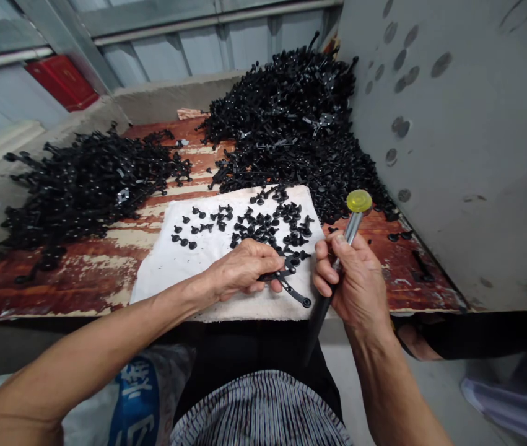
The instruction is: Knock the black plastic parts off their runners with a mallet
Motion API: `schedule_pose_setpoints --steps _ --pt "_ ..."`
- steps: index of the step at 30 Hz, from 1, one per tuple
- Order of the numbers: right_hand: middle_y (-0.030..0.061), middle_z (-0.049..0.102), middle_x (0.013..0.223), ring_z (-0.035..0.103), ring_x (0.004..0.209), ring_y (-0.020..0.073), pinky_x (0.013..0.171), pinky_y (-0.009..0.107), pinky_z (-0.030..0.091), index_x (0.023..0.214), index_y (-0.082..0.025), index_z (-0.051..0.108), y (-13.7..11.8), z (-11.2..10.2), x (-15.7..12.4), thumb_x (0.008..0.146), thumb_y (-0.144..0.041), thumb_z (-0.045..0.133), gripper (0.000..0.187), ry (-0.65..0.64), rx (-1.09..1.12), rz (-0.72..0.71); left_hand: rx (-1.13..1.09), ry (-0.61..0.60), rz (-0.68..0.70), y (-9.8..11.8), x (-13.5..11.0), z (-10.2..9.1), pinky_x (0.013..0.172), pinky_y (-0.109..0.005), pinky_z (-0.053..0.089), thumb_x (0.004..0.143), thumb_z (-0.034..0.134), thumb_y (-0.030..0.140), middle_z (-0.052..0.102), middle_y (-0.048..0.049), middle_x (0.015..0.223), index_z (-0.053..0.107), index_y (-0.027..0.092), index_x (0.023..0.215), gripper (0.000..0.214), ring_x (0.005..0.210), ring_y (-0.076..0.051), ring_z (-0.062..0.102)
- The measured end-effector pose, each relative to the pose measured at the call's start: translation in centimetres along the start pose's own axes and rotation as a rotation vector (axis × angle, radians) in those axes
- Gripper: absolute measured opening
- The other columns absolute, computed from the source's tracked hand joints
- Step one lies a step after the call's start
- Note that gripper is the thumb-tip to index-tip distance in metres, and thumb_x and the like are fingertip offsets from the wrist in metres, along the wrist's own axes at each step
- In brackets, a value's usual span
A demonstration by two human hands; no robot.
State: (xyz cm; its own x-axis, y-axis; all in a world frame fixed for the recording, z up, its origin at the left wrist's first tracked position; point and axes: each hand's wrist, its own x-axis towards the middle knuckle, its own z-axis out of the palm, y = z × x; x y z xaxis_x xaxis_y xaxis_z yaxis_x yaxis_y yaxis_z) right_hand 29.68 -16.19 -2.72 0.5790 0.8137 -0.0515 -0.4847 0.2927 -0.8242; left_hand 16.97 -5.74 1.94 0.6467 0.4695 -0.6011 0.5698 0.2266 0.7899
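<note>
My left hand (pixel 251 266) is closed in a pinch over the white cloth (pixel 156 282), holding a black jointed plastic part (pixel 295 290) with arms and round ends; its inner portion is hidden by my fingers. To the right, my right hand (pixel 353 272) wraps round the shaft of a hammer (pixel 353 226) with a yellow round face, a metal neck and a dark handle pointing down. Many small black plastic pegs (pixel 267 226) with round heads lie scattered on the cloth, just beyond my left hand.
A tall heap of black parts (pixel 286 118) fills the back right, and another pile (pixel 91 179) lies left on the worn red-brown tabletop (pixel 119 266). A grey panel (pixel 467 142) borders the right side. Another person's foot (pixel 418 342) shows below right.
</note>
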Motion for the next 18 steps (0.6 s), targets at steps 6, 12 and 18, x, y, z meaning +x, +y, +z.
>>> schedule_pose_setpoints --steps 6,12,18 --pt "-0.0074 0.057 0.067 0.034 0.039 0.0019 0.029 0.012 0.032 0.079 -0.021 0.050 0.0 -0.1 0.0 0.071 -0.040 0.080 0.036 0.010 0.016 0.002 0.011 0.002 0.010 0.1 0.0 0.0 0.034 -0.014 0.017 0.090 0.052 0.017 0.061 -0.0016 0.051 0.060 0.011 0.072 0.021 0.031 -0.001 0.031" --pt "-0.0072 0.057 0.068 0.036 0.040 0.0025 0.030 0.012 0.032 0.079 -0.021 0.050 -0.2 0.2 0.0 0.072 -0.041 0.078 0.035 -0.001 -0.009 0.014 0.031 -0.007 0.038 -0.4 0.4 -0.1 0.035 -0.016 0.016 0.089 0.053 0.020 0.060 -0.0008 0.050 0.059 0.013 0.070 0.021 0.031 -0.001 0.030" --pt "-0.0026 0.058 0.073 0.043 0.043 0.0068 0.031 0.018 0.036 0.106 -0.022 0.062 -1.7 -1.3 -1.3 0.090 -0.045 0.057 0.028 -0.110 -0.442 0.039 0.065 -0.074 0.124 -1.1 1.0 -0.9 0.034 -0.018 0.015 0.085 0.055 0.023 0.062 -0.0014 0.054 0.058 0.014 0.070 0.017 0.032 -0.002 0.030"
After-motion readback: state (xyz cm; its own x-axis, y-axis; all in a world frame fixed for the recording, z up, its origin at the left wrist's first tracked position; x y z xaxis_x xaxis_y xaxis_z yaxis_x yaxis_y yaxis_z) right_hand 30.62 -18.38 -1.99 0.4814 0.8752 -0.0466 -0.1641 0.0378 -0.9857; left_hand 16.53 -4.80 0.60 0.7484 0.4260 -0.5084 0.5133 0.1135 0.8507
